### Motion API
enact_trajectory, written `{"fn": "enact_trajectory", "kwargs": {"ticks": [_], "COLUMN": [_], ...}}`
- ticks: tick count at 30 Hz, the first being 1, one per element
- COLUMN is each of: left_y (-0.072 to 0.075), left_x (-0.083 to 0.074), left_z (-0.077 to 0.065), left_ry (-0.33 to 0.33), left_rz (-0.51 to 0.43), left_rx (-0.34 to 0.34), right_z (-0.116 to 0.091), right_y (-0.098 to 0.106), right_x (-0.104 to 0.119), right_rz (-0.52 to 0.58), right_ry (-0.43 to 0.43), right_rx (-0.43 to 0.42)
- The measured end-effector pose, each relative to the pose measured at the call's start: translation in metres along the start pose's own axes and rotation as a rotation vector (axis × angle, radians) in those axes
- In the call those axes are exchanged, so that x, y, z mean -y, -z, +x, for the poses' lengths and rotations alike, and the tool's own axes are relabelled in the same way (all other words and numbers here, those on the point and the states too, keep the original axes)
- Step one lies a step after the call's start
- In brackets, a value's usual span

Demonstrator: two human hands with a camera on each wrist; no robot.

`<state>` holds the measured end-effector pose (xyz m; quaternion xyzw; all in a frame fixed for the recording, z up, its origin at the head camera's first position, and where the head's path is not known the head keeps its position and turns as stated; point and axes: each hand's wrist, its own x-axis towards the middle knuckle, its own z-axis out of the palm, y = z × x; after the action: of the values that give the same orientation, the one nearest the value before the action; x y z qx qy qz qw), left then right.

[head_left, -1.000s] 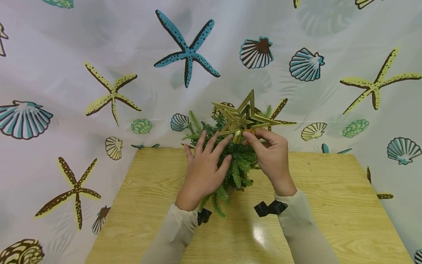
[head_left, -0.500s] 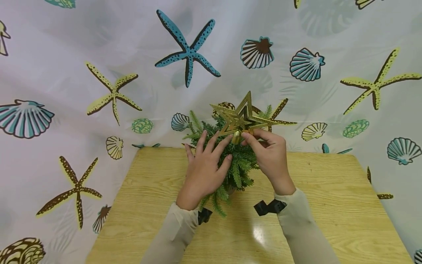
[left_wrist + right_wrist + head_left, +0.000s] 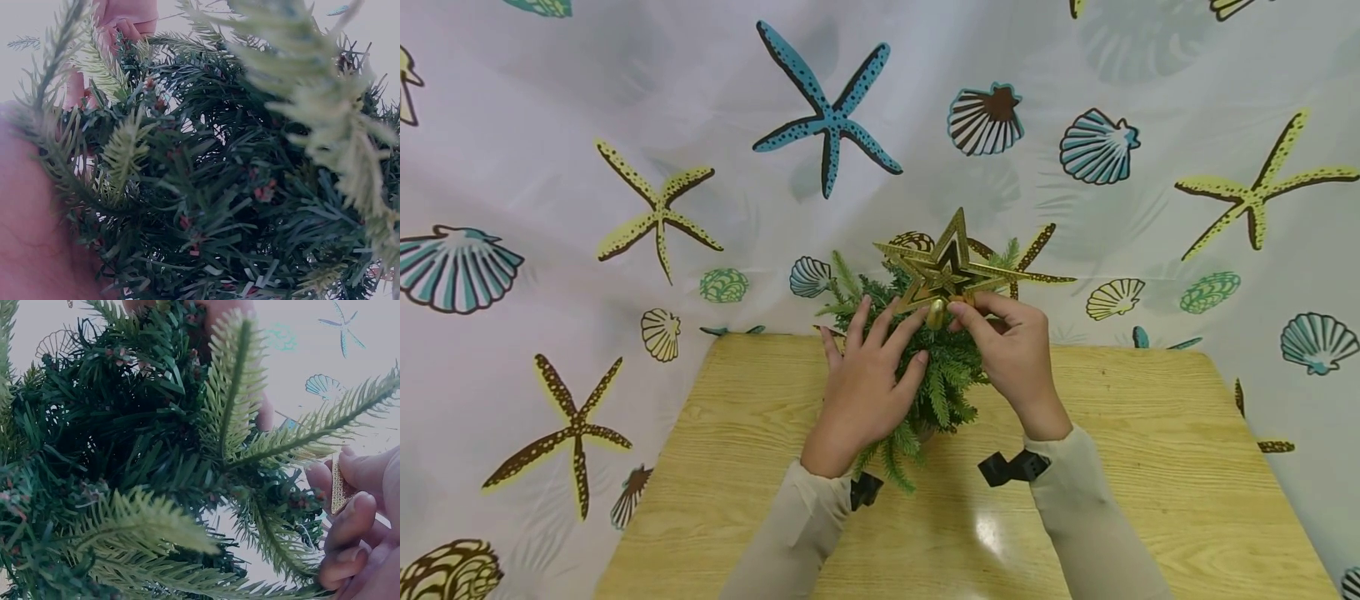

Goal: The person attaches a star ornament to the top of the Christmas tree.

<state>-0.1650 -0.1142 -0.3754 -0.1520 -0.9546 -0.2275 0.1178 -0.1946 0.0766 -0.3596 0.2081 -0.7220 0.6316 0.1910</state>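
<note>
A small artificial Christmas tree (image 3: 951, 383) with green needles stands on the table. At its top is a gold star tree topper (image 3: 946, 271), glittery and hollow, with a shiny gold socket (image 3: 936, 314) at its base. My right hand (image 3: 1018, 358) pinches a lower point of the star between thumb and fingers; the right wrist view shows the star's gold edge (image 3: 338, 487) there. My left hand (image 3: 868, 387) lies against the branches with fingers spread, its fingertips just left of the socket. Branches (image 3: 206, 169) fill the left wrist view. Needles hide how the socket meets the treetop.
The wooden table (image 3: 1120, 475) reaches back to a white curtain (image 3: 895, 75) printed with starfish and shells, which also hangs along both sides. Black wrist cameras (image 3: 1013, 469) sit at both cuffs.
The star has turned and shifted slightly to the left, with its top point leaning less to the right. My right hand has moved a little left with it; my left hand stays put.
</note>
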Motion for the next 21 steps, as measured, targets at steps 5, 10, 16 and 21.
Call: {"fn": "enact_trajectory", "kwargs": {"ticks": [5, 10, 16, 21], "left_y": [-0.0008, -0.0014, -0.0014, -0.0015], "left_x": [0.0002, 0.0006, -0.0003, -0.0009], "left_z": [0.0006, 0.0005, 0.0006, 0.0004], "left_ry": [0.0, 0.008, 0.008, 0.009], "left_rz": [-0.002, 0.007, 0.008, 0.018], "left_rx": [-0.001, 0.007, 0.005, 0.002], "right_z": [0.001, 0.0008, 0.0008, 0.0012], "right_y": [0.001, 0.0009, 0.0008, 0.0012], "right_x": [-0.0007, -0.0032, -0.0052, -0.0058], "right_rz": [-0.019, -0.049, -0.085, -0.079], "right_ry": [0.002, 0.009, 0.03, 0.035], "right_rx": [0.008, 0.034, 0.044, 0.047]}}
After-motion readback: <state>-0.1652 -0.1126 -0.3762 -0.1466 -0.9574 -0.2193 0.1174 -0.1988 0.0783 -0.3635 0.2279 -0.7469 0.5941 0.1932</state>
